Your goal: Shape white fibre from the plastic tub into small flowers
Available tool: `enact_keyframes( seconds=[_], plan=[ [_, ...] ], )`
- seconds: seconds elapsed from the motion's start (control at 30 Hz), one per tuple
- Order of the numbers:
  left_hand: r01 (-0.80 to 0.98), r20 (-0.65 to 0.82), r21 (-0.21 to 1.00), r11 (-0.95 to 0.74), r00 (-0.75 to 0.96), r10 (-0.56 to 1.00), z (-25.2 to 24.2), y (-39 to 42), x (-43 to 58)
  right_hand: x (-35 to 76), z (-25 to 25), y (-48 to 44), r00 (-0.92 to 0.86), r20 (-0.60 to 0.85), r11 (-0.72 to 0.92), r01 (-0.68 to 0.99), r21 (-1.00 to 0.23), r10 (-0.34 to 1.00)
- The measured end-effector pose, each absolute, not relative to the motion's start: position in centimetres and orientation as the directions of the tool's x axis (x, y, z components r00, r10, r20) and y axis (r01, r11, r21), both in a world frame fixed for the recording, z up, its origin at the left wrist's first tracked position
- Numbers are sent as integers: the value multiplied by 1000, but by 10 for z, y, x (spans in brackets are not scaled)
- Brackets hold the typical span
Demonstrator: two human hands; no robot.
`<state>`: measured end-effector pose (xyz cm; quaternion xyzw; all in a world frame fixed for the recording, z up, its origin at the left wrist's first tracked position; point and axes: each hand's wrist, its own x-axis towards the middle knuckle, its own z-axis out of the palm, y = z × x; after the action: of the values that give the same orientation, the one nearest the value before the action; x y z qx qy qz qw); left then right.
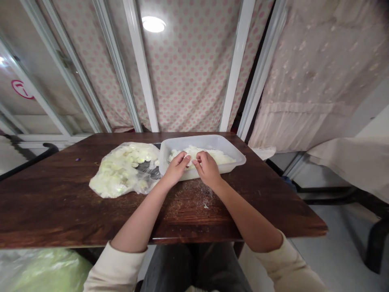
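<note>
Both my hands are over the near side of a translucent white plastic tub (202, 140). Inside the tub lie many small white crumbly pieces (223, 156). My left hand (176, 168) is closed in a pinch on a small white piece (188, 160), held between thumb and fingertips. Close beside it, my right hand (209, 167) has its fingers curled towards the thumb; what they hold, if anything, is too small to make out. To the left of the tub, a clear plastic bag (142, 184) lies spread open with pale yellow-green clumps (118, 168) on it.
The dark wooden table (261, 202) has white crumbs (206, 206) scattered before the tub. Below its left front edge sits a large bag of pale green material (45, 269). Behind the table stand framed panes with a pink-dotted curtain (188, 81). A covered piece of furniture (358, 162) is at the right.
</note>
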<state>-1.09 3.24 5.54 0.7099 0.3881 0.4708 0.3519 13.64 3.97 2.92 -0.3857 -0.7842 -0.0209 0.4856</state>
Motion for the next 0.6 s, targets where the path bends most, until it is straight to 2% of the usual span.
enact_keyframes(
  seconds=[0.2, 0.33, 0.43, 0.6],
  plan=[
    [247, 395, 847, -471, 301, 868, 53, 32, -9, 133, 27, 40, -317, 770, 708, 666, -235, 554],
    [222, 402, 838, -499, 368, 838, 53, 31, -10, 133, 28, 39, -326, 771, 725, 645, -241, 547],
    [214, 352, 859, -465, 414, 839, 52, 30, -12, 134, 29, 39, -311, 768, 723, 636, -270, 560],
    [284, 319, 853, -437, 380, 868, 52, 31, -13, 134, 28, 41, -243, 757, 655, 692, -303, 607]
  ],
)
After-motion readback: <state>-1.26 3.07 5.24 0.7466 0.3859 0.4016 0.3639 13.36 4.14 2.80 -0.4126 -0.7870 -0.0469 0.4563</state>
